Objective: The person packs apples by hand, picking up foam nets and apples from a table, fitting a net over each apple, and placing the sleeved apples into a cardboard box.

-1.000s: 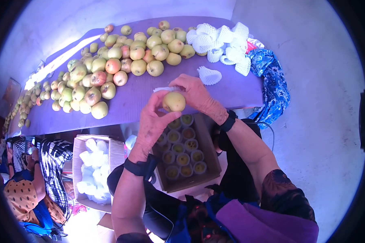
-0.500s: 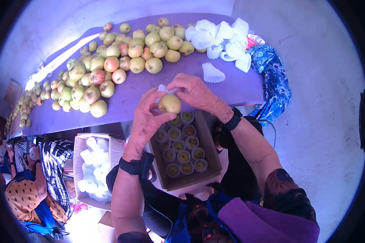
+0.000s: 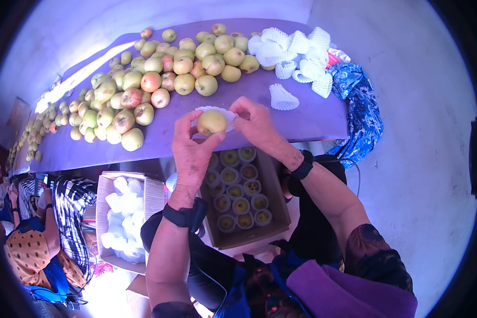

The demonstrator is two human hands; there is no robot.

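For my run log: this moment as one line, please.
left hand: holds apple | right hand: grips foam net at apple | box: below hands

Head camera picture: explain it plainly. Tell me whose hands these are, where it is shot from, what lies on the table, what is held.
No machine here: a camera worn on a person's head looks down at their own bare hands. The left hand grips a yellow-green apple; the right hand pinches a white foam net against it. On the purple table lie a heap of apples and a pile of foam nets. Below the hands, a cardboard box holds netted apples in rows.
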